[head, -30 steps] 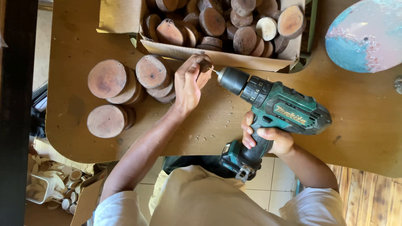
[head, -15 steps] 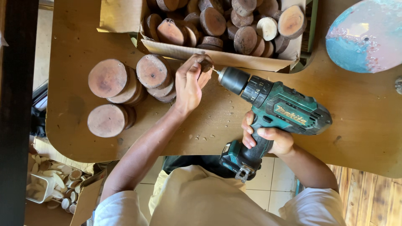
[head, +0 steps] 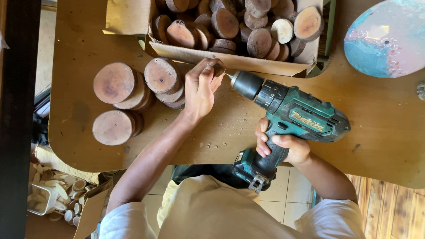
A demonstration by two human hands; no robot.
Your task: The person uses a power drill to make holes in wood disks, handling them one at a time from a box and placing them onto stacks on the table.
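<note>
Drill (head: 292, 119) gripped in the right hand (head: 283, 146), fingers wrapped round the handle, forearm angled in from the lower right, bit aimed left. Left hand (head: 201, 88) pinches a small wood piece (head: 218, 68) against the bench (head: 79, 53), wrist straight, right at the bit's tip. Stacked wood discs (head: 133, 97) sit just left; the cardboard box (head: 230, 57) edge crowds close above. Bare bench lies below the hands to its near edge.
</note>
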